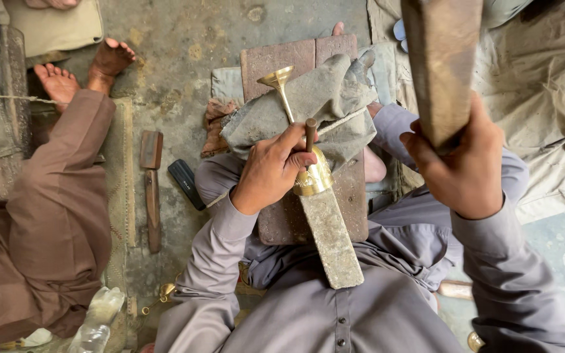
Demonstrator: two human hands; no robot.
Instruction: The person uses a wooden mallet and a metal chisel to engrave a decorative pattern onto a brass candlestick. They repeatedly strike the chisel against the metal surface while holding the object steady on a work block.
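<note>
— What colour is the goblet [305, 163]?
— Shiny gold, against a grey cloth [325, 98].
— And the clothes?
— Grey shirt [335, 307] here; the neighbour's sleeve [76, 140] is brown. The mallet [443, 65] is brown wood.

Bare floor [184, 39] left free; raised mallet [441, 65] blocks right.

Soft even daylight (foreground mallet blurred)

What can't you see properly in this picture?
Head view:
- Mallet top: cut off by the upper edge; the right hand hides its handle.
- Punch tip: hidden behind the left hand.
- Brass goblet bell: partly covered by that hand.
- Second person: cut off by the left edge.
- Bottom-right brass piece: too small.
</note>
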